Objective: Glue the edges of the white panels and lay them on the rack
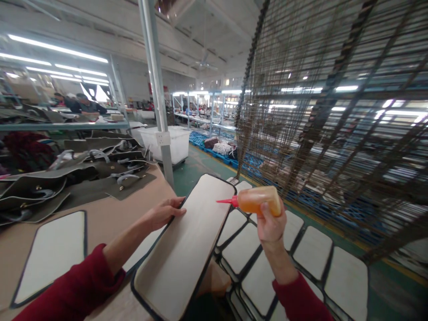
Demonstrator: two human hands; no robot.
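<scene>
White panel (185, 240) w/ dk edging (143, 305), tilted in front of you; your L hand (166, 211) pinches its edge, underside hidden. R hand (272, 226) grips amber btl (253, 199), red nozzle (226, 201) over panel; btm corner cut off.

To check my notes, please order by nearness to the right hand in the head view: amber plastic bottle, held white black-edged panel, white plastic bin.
1. Bottle: in the right hand.
2. Held panel: in the left hand.
3. Bin: left, in the background.

Amber bottle (256, 199), red nozzle (225, 201); off-white panel (187, 240), black edging (134, 289); crimson sleeves (72, 285)
</scene>
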